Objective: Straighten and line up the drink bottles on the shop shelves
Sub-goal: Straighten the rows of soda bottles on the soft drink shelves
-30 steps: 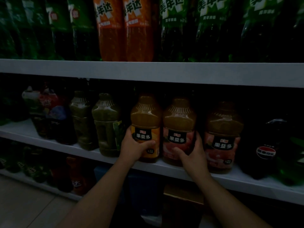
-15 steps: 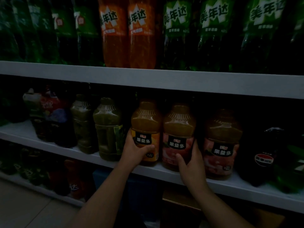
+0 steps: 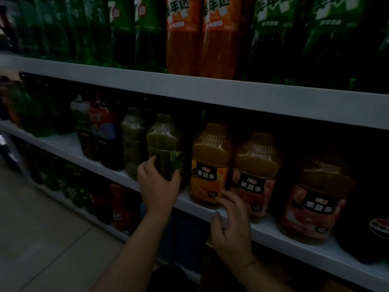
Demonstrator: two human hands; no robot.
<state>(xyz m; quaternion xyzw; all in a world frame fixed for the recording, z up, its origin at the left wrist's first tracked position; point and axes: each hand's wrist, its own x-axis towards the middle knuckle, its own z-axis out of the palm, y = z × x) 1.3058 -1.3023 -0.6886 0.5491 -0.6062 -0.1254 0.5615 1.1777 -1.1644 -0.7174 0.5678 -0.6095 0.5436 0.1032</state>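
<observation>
Moved since a second ago: left hand (image 3: pixel 157 183), off the orange-label juice bottle (image 3: pixel 210 165) and onto the green juice bottle (image 3: pixel 164 144) next to it; right hand (image 3: pixel 231 224), off the pink-label juice bottle (image 3: pixel 255 175) and down to the shelf edge.

Middle shelf (image 3: pixel 280 232), white, front row from the left: dark bottles with red and blue labels (image 3: pixel 101 133); second green juice bottle (image 3: pixel 132 140); green juice bottle; orange-label juice bottle; pink-label juice bottle; further pink-label bottle (image 3: pixel 315 203), standing apart and nearer the front edge; dark bottle with a red and white logo (image 3: pixel 374 228), partly cut off by the frame.

Upper shelf (image 3: pixel 210 91): tall green soda bottles (image 3: pixel 273 39) either side of two orange soda bottles (image 3: pixel 202 39), packed close. Lower shelf: dim bottles (image 3: pixel 71 186), too dark to identify. Tiled floor (image 3: pixel 42 239) at left.

Left hand: forearm reaching up from below, fingers on the left side and thumb on the right side of the green juice bottle's lower half, clamped on it; bottle upright on the middle shelf.

Right hand: fingers loosely spread and holding nothing, thumb over the shelf's front edge, fingertips (image 3: pixel 227 194) at the foot of the orange-label juice bottle; contact cannot be told.
</observation>
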